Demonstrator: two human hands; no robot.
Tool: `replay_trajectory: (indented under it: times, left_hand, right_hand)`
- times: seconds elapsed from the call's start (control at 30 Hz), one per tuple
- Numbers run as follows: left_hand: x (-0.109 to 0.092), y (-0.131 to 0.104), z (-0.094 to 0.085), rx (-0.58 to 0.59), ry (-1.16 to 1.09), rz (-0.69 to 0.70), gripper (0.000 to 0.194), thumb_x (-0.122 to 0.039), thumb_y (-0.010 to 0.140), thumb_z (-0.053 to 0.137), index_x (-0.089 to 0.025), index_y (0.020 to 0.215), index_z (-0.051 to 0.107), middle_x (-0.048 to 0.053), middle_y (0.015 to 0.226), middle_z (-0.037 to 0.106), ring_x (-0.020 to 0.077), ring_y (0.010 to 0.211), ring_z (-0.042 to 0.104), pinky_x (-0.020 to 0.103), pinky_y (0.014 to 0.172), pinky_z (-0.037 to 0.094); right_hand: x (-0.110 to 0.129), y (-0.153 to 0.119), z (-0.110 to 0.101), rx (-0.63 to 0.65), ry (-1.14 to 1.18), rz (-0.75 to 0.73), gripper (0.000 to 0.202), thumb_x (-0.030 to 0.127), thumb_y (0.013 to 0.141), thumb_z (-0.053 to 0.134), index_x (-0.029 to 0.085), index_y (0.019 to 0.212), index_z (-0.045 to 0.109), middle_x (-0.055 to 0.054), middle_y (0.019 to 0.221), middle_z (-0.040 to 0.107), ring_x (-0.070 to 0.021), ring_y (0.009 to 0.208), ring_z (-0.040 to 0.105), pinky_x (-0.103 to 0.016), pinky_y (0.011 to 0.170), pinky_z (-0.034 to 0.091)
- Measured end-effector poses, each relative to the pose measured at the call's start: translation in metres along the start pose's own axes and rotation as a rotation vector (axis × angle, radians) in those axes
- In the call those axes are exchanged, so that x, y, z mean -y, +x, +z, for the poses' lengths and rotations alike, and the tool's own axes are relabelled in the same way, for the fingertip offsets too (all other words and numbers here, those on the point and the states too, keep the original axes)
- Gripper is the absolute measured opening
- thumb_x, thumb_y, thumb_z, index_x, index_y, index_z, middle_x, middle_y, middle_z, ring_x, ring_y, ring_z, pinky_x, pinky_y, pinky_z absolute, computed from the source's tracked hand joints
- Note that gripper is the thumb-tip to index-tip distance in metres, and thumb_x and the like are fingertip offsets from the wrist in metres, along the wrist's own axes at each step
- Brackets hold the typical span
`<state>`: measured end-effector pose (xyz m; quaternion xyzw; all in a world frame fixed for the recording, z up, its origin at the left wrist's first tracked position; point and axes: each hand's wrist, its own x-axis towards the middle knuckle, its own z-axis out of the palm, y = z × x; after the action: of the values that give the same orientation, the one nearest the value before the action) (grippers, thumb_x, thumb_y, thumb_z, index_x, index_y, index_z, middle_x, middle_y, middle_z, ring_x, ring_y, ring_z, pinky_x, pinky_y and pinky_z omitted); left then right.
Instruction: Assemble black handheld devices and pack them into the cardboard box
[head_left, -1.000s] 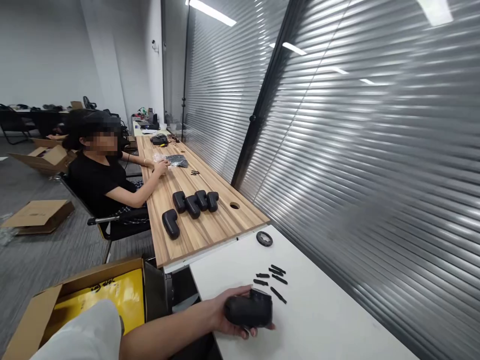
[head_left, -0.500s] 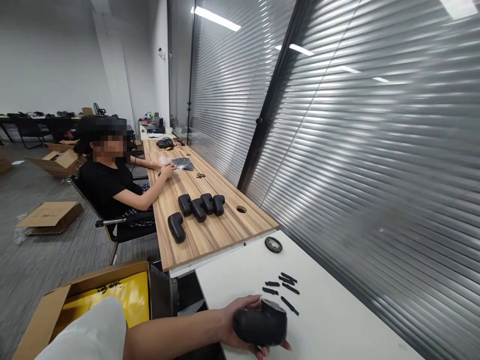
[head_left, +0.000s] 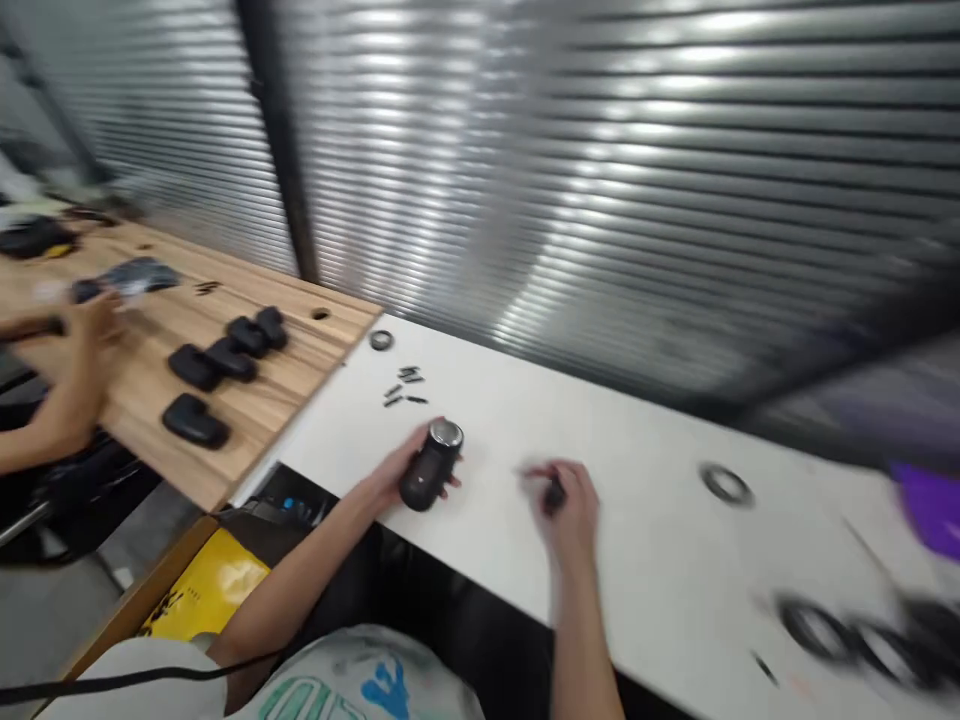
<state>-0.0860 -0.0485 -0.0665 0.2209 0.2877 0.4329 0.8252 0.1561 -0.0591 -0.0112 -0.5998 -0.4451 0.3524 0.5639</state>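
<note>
My left hand (head_left: 397, 478) grips a black elbow-shaped part (head_left: 429, 466) with a shiny round end, resting on the white table (head_left: 645, 560). My right hand (head_left: 571, 508) hovers over the table to the right of it, blurred, its fingers closed around a small dark piece (head_left: 553, 492). Several small black strips (head_left: 403, 389) lie on the table beyond my left hand, with a black ring (head_left: 381, 340) further back.
A wooden table (head_left: 142, 400) at left carries several black elbow parts (head_left: 225, 360); a co-worker's hand (head_left: 94, 325) rests there. Another black ring (head_left: 726, 484) and blurred dark rings (head_left: 847, 630) lie at right. A cardboard box with yellow content (head_left: 199, 590) stands below. Slatted blinds (head_left: 600, 180) run behind.
The view has swung right and down. My right hand has come into view with a small piece. My left hand has turned the black part so its shiny end shows.
</note>
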Motion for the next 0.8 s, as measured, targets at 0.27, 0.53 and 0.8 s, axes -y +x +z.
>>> replay_trajectory:
  times: [0.27, 0.53, 0.8]
  left_hand:
    - [0.014, 0.003, 0.045, 0.120, 0.220, -0.103, 0.088, -0.061, 0.085, 0.089, -0.032, 0.157, 0.046, 0.008, 0.117, 0.072, 0.0244, 0.076, 0.078, 0.036, 0.057, 0.068]
    - [0.003, -0.006, 0.053, 0.129, 0.249, -0.214, 0.076, -0.069, 0.103, 0.064, -0.027, 0.164, 0.048, 0.011, 0.110, 0.078, 0.0187, 0.067, 0.072, 0.034, 0.064, 0.067]
    - [0.003, -0.004, 0.048, 0.136, 0.358, -0.282, 0.071, -0.067, 0.106, 0.058, -0.021, 0.161, 0.050, 0.008, 0.094, 0.077, 0.0199, 0.061, 0.070, 0.032, 0.057, 0.064]
  right_hand:
    - [-0.020, 0.002, 0.002, 0.157, 0.103, 0.146, 0.039, 0.062, 0.094, 0.058, 0.023, 0.099, 0.063, -0.006, 0.089, 0.078, -0.0165, 0.062, 0.055, -0.025, 0.046, 0.030]
    - [-0.006, -0.007, 0.022, 0.316, 0.191, 0.224, 0.051, 0.061, 0.100, 0.050, 0.017, 0.106, 0.075, -0.010, 0.105, 0.082, -0.0107, 0.050, 0.048, -0.024, 0.040, 0.029]
    - [0.014, -0.015, 0.013, 0.414, 0.033, 0.402, 0.038, 0.051, 0.105, 0.060, 0.019, 0.121, 0.073, 0.007, 0.053, 0.052, -0.0100, 0.031, 0.038, -0.024, 0.030, 0.022]
